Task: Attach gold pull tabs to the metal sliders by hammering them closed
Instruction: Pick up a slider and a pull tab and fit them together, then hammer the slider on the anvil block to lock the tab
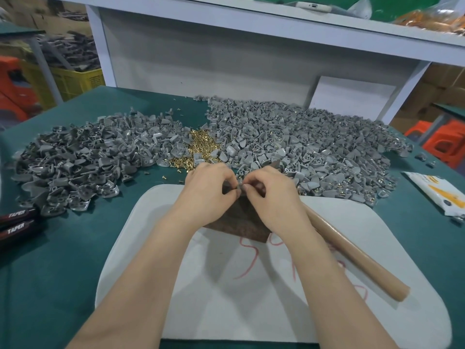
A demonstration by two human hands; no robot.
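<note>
My left hand [210,188] and my right hand [270,195] meet over a dark brown block [241,222] on a white pad [226,285]. Both pinch one small grey metal slider [239,188] between their fingertips; my fingers hide most of it. A small heap of gold pull tabs [200,147] lies just beyond my hands. Grey sliders lie in a big pile on the left [83,157] and a bigger pile on the right [302,144]. The hammer's wooden handle [357,255] lies on the pad beside my right forearm; its head is hidden.
The green table [63,260] carries dark tool handles marked TAPER [17,222] at the left edge and a white packet [437,192] at the right. A white shelf unit [226,54] stands behind the piles. Orange stools and a yellow crate sit beyond the table.
</note>
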